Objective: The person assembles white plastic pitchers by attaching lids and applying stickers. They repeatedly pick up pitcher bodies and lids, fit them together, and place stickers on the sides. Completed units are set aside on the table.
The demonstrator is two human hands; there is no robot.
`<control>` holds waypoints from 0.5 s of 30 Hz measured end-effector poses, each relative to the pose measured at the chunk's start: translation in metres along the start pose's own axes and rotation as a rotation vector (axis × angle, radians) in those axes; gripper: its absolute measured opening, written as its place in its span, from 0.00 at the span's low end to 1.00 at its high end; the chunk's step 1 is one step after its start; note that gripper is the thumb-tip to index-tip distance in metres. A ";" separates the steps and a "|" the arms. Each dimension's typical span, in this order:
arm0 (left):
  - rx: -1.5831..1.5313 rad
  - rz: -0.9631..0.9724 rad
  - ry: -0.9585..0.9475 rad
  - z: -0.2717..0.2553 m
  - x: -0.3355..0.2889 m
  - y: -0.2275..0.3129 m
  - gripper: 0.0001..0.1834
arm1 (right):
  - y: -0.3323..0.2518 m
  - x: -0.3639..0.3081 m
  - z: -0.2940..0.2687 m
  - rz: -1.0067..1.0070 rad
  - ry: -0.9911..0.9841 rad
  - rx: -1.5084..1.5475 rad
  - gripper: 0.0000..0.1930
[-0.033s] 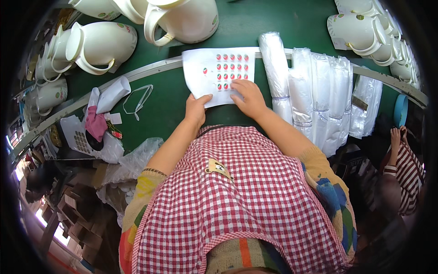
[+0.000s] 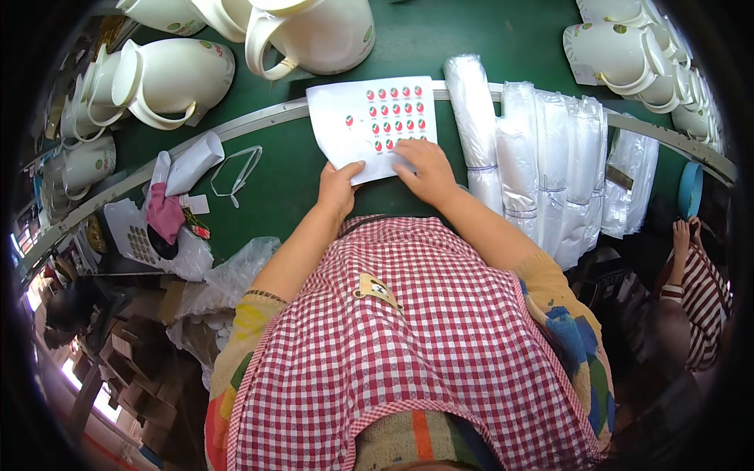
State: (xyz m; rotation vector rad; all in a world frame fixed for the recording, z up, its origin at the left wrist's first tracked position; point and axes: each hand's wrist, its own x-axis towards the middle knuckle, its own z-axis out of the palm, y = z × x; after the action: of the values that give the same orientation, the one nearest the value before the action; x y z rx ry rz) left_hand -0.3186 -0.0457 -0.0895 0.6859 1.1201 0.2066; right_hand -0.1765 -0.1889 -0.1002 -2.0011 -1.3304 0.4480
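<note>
My left hand (image 2: 339, 188) pinches the lower left edge of a white sticker sheet (image 2: 334, 118), its thumb lying on top. Rows of small round red-and-green stickers cover the sheet's right half, and a single one sits further left. My right hand (image 2: 430, 174) rests over the sheet's lower right corner. Its bent fingertips touch the sheet by the lowest sticker row, with the thumb apart from them; I see nothing held there. Just beyond the sheet, a large cream mug-shaped container (image 2: 322, 39) with a handle stands on the green table (image 2: 440, 31).
Bundled clear plastic bags (image 2: 542, 157) lie right of the sheet, beside a rolled bundle (image 2: 471, 110). More cream containers (image 2: 177, 78) line both far sides. At left are a pink cloth (image 2: 165, 213) and a white strap loop (image 2: 237, 177). Another person's hands (image 2: 685, 235) show at far right.
The sticker sheet has shifted slightly left and tilted a little, its upper edge moving away from me. My right hand has moved slightly left with it; my left hand stays put.
</note>
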 end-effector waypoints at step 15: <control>-0.157 -0.075 -0.210 0.012 -0.009 -0.001 0.24 | -0.021 0.015 -0.011 0.155 0.072 0.334 0.09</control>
State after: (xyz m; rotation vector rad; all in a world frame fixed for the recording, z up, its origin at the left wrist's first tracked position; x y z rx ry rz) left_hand -0.3122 -0.0555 -0.0796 0.5119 0.9166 0.1530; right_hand -0.1774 -0.1742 -0.0766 -1.8265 -0.9871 0.6197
